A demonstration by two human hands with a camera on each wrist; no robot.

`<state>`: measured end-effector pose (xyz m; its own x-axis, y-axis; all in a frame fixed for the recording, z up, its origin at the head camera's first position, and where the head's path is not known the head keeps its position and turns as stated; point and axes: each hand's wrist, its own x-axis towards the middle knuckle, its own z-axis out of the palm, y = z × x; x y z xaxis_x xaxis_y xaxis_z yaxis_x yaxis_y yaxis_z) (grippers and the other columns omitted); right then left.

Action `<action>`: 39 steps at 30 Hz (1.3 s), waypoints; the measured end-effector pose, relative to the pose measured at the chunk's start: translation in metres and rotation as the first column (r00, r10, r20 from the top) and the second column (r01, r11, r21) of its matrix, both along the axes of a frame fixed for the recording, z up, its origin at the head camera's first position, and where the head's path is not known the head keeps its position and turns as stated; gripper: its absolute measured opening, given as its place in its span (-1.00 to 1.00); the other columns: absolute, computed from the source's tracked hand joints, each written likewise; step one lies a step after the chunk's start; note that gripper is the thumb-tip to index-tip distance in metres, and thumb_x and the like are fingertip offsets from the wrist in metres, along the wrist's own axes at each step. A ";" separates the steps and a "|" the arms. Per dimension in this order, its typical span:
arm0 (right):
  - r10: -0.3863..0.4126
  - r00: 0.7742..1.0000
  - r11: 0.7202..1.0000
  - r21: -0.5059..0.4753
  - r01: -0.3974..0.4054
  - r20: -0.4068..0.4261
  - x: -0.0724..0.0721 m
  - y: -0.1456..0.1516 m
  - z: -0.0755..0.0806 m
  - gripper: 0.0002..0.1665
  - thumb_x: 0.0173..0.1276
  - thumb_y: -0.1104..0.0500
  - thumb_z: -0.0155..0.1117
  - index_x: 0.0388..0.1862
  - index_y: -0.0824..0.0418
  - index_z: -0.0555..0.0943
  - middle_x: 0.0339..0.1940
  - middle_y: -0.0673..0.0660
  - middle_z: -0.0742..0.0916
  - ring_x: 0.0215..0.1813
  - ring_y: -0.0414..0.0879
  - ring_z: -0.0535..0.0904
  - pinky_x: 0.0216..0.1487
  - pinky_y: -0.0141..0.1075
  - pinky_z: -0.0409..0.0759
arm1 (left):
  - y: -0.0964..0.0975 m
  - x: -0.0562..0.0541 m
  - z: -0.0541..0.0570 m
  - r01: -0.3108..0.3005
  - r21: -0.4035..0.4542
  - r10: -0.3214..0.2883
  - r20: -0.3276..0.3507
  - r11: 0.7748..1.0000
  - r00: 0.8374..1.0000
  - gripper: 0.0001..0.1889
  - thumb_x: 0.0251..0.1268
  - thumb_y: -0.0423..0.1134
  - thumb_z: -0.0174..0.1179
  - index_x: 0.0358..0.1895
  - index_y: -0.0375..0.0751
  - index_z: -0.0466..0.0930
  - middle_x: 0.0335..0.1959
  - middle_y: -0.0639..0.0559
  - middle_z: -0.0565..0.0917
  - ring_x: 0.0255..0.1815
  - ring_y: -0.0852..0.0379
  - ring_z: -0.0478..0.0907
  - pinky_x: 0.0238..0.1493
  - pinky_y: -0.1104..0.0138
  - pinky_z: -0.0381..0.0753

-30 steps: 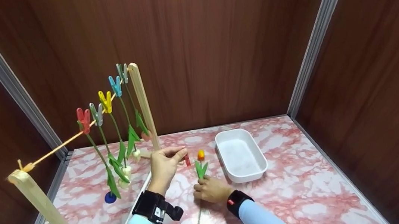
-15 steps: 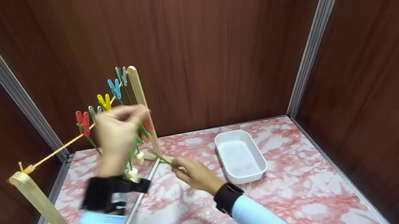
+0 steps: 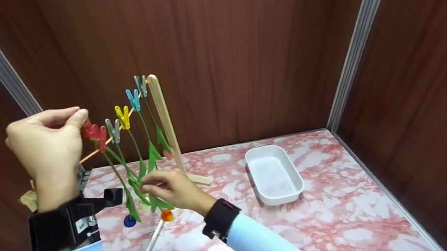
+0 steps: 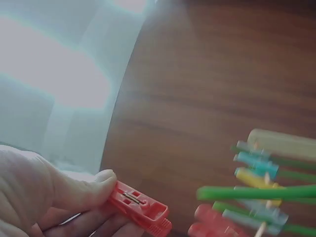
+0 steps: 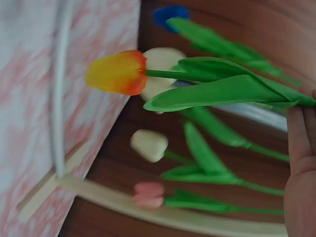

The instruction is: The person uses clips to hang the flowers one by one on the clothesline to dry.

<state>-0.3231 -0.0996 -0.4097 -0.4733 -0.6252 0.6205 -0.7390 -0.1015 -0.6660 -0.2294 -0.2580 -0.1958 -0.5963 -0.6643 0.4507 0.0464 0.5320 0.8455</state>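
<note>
My left hand pinches a red clothespin between thumb and fingers, close to the orange line and left of another red clothespin clipped there. Lower down, my right hand grips an orange-yellow tulip around its stem and leaves. The bloom points down and the stem runs up toward the line. In the left wrist view, a green stem end lies right of the held clothespin, apart from it. Several other tulips hang bloom-down from clothespins, among them a blue tulip.
A wooden post holds the line's far end; the near post is mostly behind my left arm. A metal rod runs low between the posts. Right of them, a white tray stands on the marbled tabletop.
My left hand has carried the red clothespin up and left to the line. My right hand has lifted the orange tulip off the table, turned it bloom-down and brought it left among the hanging tulips.
</note>
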 end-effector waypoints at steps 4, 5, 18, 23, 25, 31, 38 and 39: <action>0.011 0.998 0.998 0.061 -0.014 0.057 0.009 -0.017 0.010 -0.78 0.56 0.27 0.20 0.05 0.33 0.69 -0.08 0.16 0.82 -0.05 -0.31 0.73 -0.01 -0.45 0.68 | -0.005 0.004 -0.003 -0.052 0.001 0.051 0.060 0.999 0.997 -0.73 0.19 0.03 0.48 -0.11 0.02 0.87 -0.55 0.42 0.71 -0.31 0.40 0.57 0.10 0.36 0.34; 0.009 0.998 0.996 0.083 -0.015 0.068 0.011 -0.020 0.012 -0.77 0.57 0.27 0.19 0.06 0.33 0.69 -0.07 0.16 0.82 -0.05 -0.33 0.72 -0.01 -0.46 0.68 | -0.005 0.005 -0.004 -0.056 0.006 0.055 0.077 0.998 0.995 -0.71 0.20 0.04 0.48 -0.09 0.02 0.86 -0.50 0.37 0.74 -0.18 0.36 0.57 0.15 0.32 0.31; -0.142 0.990 0.985 0.102 0.143 -0.015 0.018 -0.054 0.014 -0.81 0.52 0.31 0.25 -0.01 0.31 0.73 -0.07 0.10 0.82 -0.08 -0.43 0.67 -0.01 -0.62 0.58 | -0.004 0.003 -0.019 -0.078 -0.038 0.084 0.188 0.996 0.979 -0.78 0.31 -0.02 0.37 -0.08 0.06 0.86 -0.19 0.06 0.83 0.14 -0.03 0.54 -0.05 0.22 0.43; -0.154 0.987 0.985 0.088 0.150 0.042 0.020 -0.061 0.014 -0.81 0.52 0.31 0.24 0.00 0.31 0.72 -0.10 0.10 0.83 -0.13 -0.45 0.68 -0.04 -0.61 0.60 | -0.004 0.003 -0.022 -0.064 -0.057 0.075 0.217 0.996 0.973 -0.69 0.36 -0.03 0.32 0.04 -0.05 0.82 -0.09 -0.06 0.81 0.02 -0.02 0.62 -0.15 0.23 0.51; -0.158 0.986 0.984 0.087 0.152 0.058 0.020 -0.063 0.014 -0.82 0.52 0.31 0.24 -0.01 0.30 0.73 -0.12 0.10 0.83 -0.15 -0.45 0.68 -0.06 -0.61 0.61 | -0.004 0.004 -0.023 -0.059 -0.067 0.072 0.229 0.996 0.971 -0.69 0.38 -0.04 0.30 0.06 -0.07 0.81 -0.07 -0.10 0.81 0.03 -0.06 0.62 -0.11 0.19 0.52; -0.144 0.984 0.987 0.083 0.135 0.107 0.024 -0.068 0.012 -0.82 0.53 0.32 0.23 -0.02 0.30 0.73 -0.14 0.08 0.84 -0.13 -0.48 0.67 -0.04 -0.59 0.61 | -0.001 0.009 -0.022 -0.042 -0.073 0.061 0.281 0.996 0.958 -0.68 0.42 -0.08 0.25 0.10 -0.12 0.78 -0.01 -0.18 0.78 0.18 -0.23 0.54 0.13 -0.03 0.47; -0.138 0.975 0.989 0.080 0.126 0.172 0.028 -0.073 0.014 -0.82 0.53 0.32 0.23 -0.01 0.31 0.71 -0.13 0.10 0.83 -0.14 -0.47 0.65 -0.05 -0.58 0.62 | -0.002 0.014 -0.019 -0.044 -0.062 0.061 0.308 0.997 0.950 -0.67 0.42 -0.09 0.24 0.12 -0.13 0.77 0.04 -0.18 0.76 0.22 -0.27 0.51 0.14 -0.07 0.47; -0.132 0.975 0.990 0.077 0.119 0.179 0.029 -0.074 0.015 -0.83 0.53 0.31 0.22 -0.02 0.31 0.71 -0.14 0.10 0.83 -0.15 -0.47 0.65 -0.05 -0.57 0.62 | -0.003 0.014 -0.019 -0.042 -0.064 0.060 0.310 0.997 0.949 -0.66 0.42 -0.09 0.23 0.12 -0.13 0.77 0.04 -0.18 0.75 0.21 -0.28 0.51 0.14 -0.07 0.47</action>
